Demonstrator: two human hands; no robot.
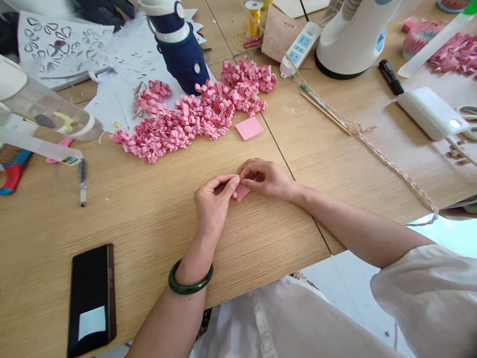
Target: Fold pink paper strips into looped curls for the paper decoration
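Note:
A small piece of pink paper (243, 191) is pinched between my two hands, a little above the wooden table. My left hand (215, 201), with a dark green bangle (191, 289) on its wrist, grips the paper's left side between thumb and fingertips. From the right, my right hand (269, 179) closes its thumb and forefinger on the upper edge; the fingers hide much of the sheet. Just beyond them a flat pink paper rectangle (249, 128) lies on the table. Behind it stretches a long heap of curled pink paper loops (167, 130).
A phone (91, 298) lies at the front left, a pen (82, 183) beyond it. A blue bottle (186, 59) stands behind the heap. At the right are a power strip (301, 47), a braided cord (398, 171), a black marker (390, 77) and a white box (432, 112).

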